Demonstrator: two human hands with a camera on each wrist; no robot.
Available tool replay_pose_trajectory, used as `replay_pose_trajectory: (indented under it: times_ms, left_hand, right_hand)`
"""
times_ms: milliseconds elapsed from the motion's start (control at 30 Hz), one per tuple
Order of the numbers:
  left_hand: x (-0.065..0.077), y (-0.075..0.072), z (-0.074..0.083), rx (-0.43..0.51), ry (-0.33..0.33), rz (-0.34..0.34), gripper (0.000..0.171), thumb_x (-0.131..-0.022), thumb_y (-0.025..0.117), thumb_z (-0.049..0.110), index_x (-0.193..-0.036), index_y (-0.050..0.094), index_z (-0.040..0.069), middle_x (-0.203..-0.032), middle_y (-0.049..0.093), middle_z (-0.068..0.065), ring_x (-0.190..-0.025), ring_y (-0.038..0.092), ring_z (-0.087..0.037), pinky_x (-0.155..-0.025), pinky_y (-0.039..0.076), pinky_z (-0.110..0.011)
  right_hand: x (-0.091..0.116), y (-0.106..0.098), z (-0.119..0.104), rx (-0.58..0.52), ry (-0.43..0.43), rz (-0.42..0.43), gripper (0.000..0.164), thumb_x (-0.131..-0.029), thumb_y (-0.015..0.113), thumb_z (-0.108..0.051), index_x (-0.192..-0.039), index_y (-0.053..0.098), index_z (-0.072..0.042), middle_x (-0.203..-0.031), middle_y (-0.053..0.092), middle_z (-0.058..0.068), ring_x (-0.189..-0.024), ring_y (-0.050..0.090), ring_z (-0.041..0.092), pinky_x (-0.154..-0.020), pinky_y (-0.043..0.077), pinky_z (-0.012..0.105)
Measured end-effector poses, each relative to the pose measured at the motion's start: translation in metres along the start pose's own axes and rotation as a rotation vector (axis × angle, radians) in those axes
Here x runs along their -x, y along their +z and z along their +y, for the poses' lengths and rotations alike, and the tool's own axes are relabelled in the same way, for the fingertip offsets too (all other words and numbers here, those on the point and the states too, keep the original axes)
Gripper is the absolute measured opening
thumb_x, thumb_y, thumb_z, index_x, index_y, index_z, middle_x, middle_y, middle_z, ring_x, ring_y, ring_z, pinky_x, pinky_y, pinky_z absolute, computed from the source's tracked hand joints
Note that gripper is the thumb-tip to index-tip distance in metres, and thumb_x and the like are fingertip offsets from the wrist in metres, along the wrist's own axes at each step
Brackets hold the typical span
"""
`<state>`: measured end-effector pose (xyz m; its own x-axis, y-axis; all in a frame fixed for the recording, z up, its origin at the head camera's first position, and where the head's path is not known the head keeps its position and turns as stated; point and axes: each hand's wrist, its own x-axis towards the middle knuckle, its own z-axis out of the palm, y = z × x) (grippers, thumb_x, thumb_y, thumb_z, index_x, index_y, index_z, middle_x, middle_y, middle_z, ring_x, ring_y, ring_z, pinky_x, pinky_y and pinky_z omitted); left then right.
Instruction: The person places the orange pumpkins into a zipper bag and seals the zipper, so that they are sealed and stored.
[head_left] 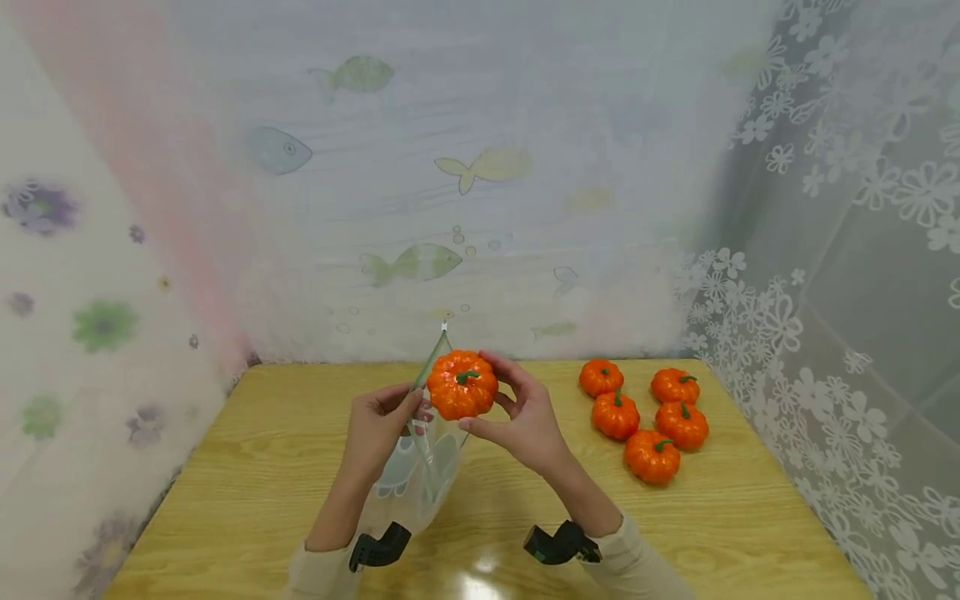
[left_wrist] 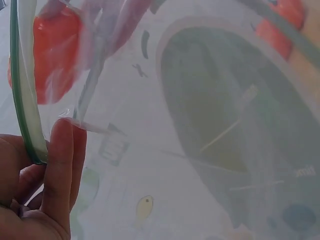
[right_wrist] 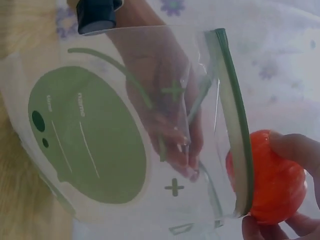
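Observation:
My left hand (head_left: 381,429) pinches the green-edged opening of a clear zip bag (right_wrist: 172,145), which hangs above the table with its mouth spread. Fingers of that hand show through the clear plastic in the right wrist view. Between the thumb and fingers of my right hand (head_left: 528,414) is a small orange toy pumpkin (head_left: 461,385) with a green stem. The pumpkin is right at the bag's mouth, partly behind the green rim in the right wrist view. A white zip slider (head_left: 444,327) sits at the top corner of the bag.
Several more orange pumpkins (head_left: 652,457) lie grouped on the right side of the wooden table (head_left: 247,500). A curtain with printed fish (head_left: 420,262) hangs behind the table, and patterned curtains flank both sides. Each wrist carries a black camera mount (head_left: 561,543).

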<state>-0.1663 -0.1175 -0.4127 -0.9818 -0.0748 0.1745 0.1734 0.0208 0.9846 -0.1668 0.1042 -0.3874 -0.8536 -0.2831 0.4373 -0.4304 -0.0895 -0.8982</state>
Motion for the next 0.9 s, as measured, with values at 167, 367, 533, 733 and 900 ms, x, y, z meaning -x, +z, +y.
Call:
replay_pose_trajectory:
  times_ms: [167, 367, 533, 733, 900]
  left_hand:
    - [-0.002, 0.004, -0.001, 0.000, 0.002, -0.040, 0.025, -0.102, 0.062, 0.006, -0.122, 0.069, -0.007, -0.096, 0.075, -0.021, -0.070, 0.074, -0.012, -0.059, 0.059, -0.023]
    - [-0.003, 0.008, 0.000, -0.015, 0.035, -0.052, 0.024, -0.101, 0.063, 0.007, -0.120, 0.070, -0.006, -0.089, 0.075, -0.013, -0.069, 0.072, -0.015, -0.062, 0.062, -0.029]
    - [-0.005, 0.008, 0.003, -0.014, 0.035, -0.051, 0.023, -0.101, 0.062, 0.005, -0.118, 0.070, -0.008, -0.093, 0.075, -0.016, -0.068, 0.072, -0.017, -0.062, 0.063, -0.030]
    - [-0.007, 0.007, 0.008, 0.009, 0.016, -0.043, 0.024, -0.101, 0.060, 0.002, -0.121, 0.069, -0.010, -0.100, 0.074, -0.021, -0.068, 0.073, -0.018, -0.063, 0.062, -0.029]
    - [-0.007, 0.006, 0.011, 0.017, 0.024, -0.054, 0.025, -0.102, 0.061, 0.003, -0.121, 0.068, -0.010, -0.092, 0.075, -0.011, -0.069, 0.072, -0.013, -0.064, 0.062, -0.029]
  right_hand:
    - [-0.005, 0.001, -0.005, -0.003, -0.028, 0.007, 0.077, -0.078, 0.087, -0.002, -0.146, 0.052, -0.008, -0.143, 0.054, 0.011, -0.129, 0.052, 0.026, -0.104, 0.052, 0.029]
    - [-0.008, 0.006, -0.011, -0.108, -0.027, -0.065, 0.076, -0.081, 0.086, -0.005, -0.147, 0.049, -0.005, -0.146, 0.051, 0.014, -0.130, 0.052, 0.027, -0.100, 0.055, 0.037]
    - [-0.009, 0.007, -0.010, -0.089, 0.007, -0.066, 0.074, -0.081, 0.084, -0.001, -0.147, 0.050, -0.005, -0.145, 0.052, 0.014, -0.130, 0.052, 0.027, -0.098, 0.056, 0.039]
    - [-0.008, 0.004, -0.008, -0.040, 0.050, -0.052, 0.075, -0.082, 0.084, -0.001, -0.148, 0.050, -0.009, -0.145, 0.052, 0.011, -0.131, 0.051, 0.027, -0.099, 0.055, 0.040]
    - [-0.006, 0.001, -0.007, -0.017, 0.072, -0.051, 0.076, -0.083, 0.084, -0.003, -0.149, 0.048, -0.010, -0.145, 0.052, 0.011, -0.131, 0.051, 0.027, -0.101, 0.054, 0.042]
